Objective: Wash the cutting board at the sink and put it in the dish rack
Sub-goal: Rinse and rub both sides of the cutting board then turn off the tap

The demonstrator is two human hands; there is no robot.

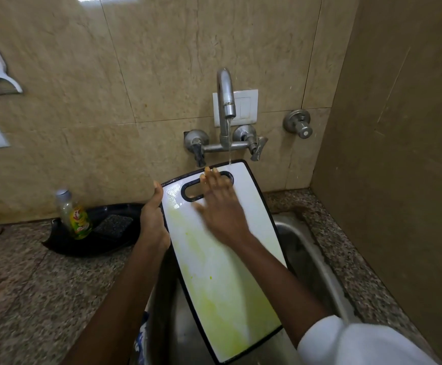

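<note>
The white cutting board [222, 262], edged in black, stood tilted over the steel sink [312, 256], its handle slot uppermost and its lower end down in the basin, with a thin stream from the wall tap [226, 101] landing on the top edge just right of the slot. The left hand [152, 222] was clamped on the board's left edge, thumb up along the rim and the fingers hidden behind it, so how far they wrapped could not be told. The right hand [218, 204] lay flat on the face with its fingers spread and reaching to the slot — it pinched nothing, and its blur suggested a rubbing stroke. A yellow-green stain ran down most of the face and was thickest toward the lower end, so the washing looked to be at an early stage. To do this step well, the strokes probably wanted to run from the handle downward with the flow, so the loosened colour drained into the basin instead of being spread upward. The stream was narrow and wetted only the top, so shifting the board under it would likely help reach the stained lower half. Bare fingers might not lift such a stain; the dish soap bottle [76, 217] stood in a black tray [109, 243] on the granite counter [30, 285] just left of the sink. The wet rim could slip — the left grip needed to stay firm. No dish rack was in view.
</note>
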